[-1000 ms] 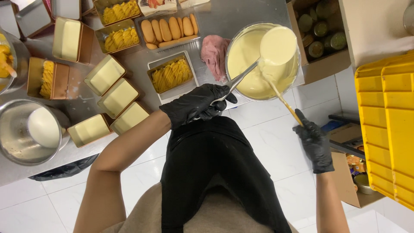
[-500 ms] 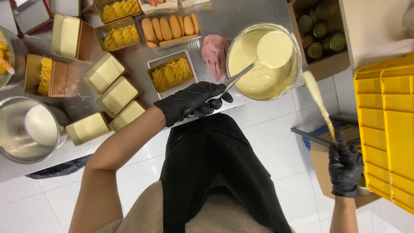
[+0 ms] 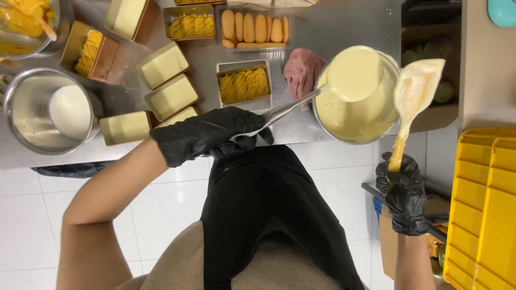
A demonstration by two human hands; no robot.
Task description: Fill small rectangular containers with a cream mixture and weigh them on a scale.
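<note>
1. The left hand (image 3: pixel 207 134), in a black glove, is closed around the long metal handle of a small steel ladle-cup full of pale yellow cream (image 3: pixel 356 73). The cup hangs over the large steel mixing bowl of the same cream (image 3: pixel 344 115).
2. The right hand (image 3: pixel 406 188), also in a black glove, is wrapped tight around the handle of a cream-coated spatula (image 3: pixel 414 94), lifted off to the right of the bowl.
3. As I judge it, the filling is partly done: several rectangular gold-coloured tins with smooth cream on top (image 3: pixel 161 64) look finished. The tin with yellow fruit slices (image 3: pixel 244 84) just in front of the pink cloth (image 3: pixel 301 72) has no cream yet, and the same for another fruit tin (image 3: pixel 189 24) further back.
4. A tray of pale sponge fingers (image 3: pixel 252 27) stands unused behind.
5. The round steel pot with white cream (image 3: pixel 51 110) at the left is partly cut off, and the jars in the cardboard box (image 3: pixel 430 115) are hidden behind the spatula.
</note>
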